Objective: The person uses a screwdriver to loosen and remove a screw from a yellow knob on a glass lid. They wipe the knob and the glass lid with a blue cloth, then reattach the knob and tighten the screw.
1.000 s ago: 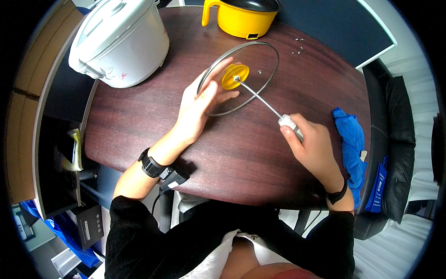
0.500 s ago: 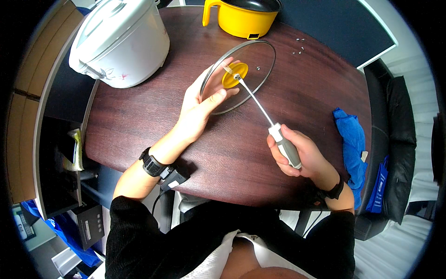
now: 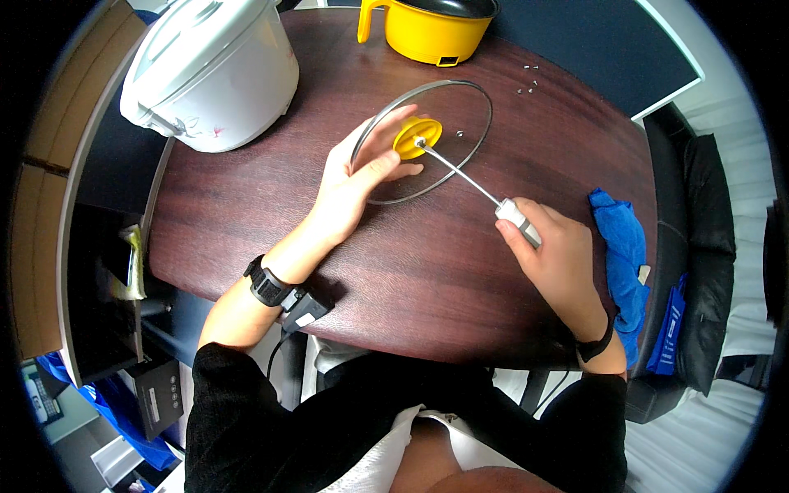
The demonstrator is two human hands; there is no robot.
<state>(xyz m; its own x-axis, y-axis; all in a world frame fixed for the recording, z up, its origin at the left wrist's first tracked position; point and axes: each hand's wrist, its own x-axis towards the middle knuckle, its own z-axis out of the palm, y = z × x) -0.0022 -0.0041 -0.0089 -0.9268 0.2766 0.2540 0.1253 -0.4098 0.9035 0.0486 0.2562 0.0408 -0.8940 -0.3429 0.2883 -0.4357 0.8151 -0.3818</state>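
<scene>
My left hand (image 3: 349,177) is closed on a round glass lid (image 3: 448,168) with a metal rim, tilted up above the table. Its fingers reach behind the glass around the yellow knob (image 3: 417,136), and the thumb presses on the near side. In my right hand (image 3: 552,246) is a screwdriver (image 3: 464,177) with a white and grey handle. The screwdriver's tip meets the screw at the middle of the knob. The hand wraps over the handle's end and hides part of it.
A white rice cooker (image 3: 222,90) stands at the far left of the brown table (image 3: 411,296). Behind the lid sits a yellow pot (image 3: 436,33) with a handle. Several small screws (image 3: 530,82) lie at the far right. A blue cloth (image 3: 620,255) hangs over the right edge.
My right hand has turned and shifted its grip further over the screwdriver's handle, moving slightly up and right. The lid and left hand have tilted a little, with the tip still at the knob.
</scene>
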